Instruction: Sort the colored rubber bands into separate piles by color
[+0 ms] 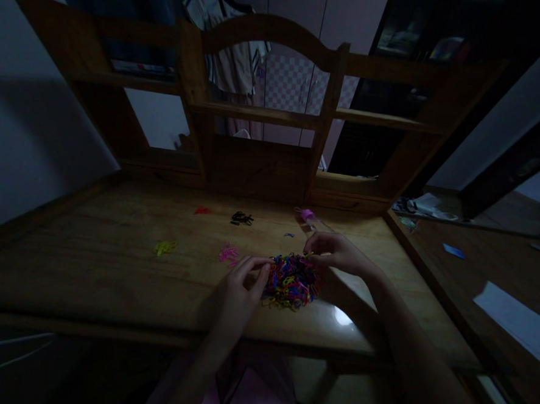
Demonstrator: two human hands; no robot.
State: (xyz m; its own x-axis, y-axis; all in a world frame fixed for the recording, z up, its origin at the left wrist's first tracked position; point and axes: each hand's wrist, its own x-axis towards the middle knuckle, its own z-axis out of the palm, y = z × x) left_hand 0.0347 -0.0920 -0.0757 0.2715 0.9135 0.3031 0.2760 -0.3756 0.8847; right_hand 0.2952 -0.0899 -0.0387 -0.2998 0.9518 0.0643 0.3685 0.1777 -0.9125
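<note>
A mixed pile of small, thin, loop-like coloured pieces [292, 282] lies on the wooden desk in front of me; they look like clips, but the dim light hides their exact kind. At the pile's left edge is my left hand [244, 280], thumb and forefinger pinched together over something too small to make out. My right hand [333, 253] is at the pile's upper right, its fingertips closed on a small yellow piece [309, 254]. Left of the pile are sorted groups: pink pieces [228, 254], yellow pieces [165, 247], black pieces [241, 218] and red pieces [202, 210].
A small bluish-grey group [289, 235] and a purple object with a loop [306, 214] lie beyond the pile. A wooden shelf unit [261, 116] rises along the desk's back edge. White paper [516, 317] and a blue card [453, 251] rest on the surface at right.
</note>
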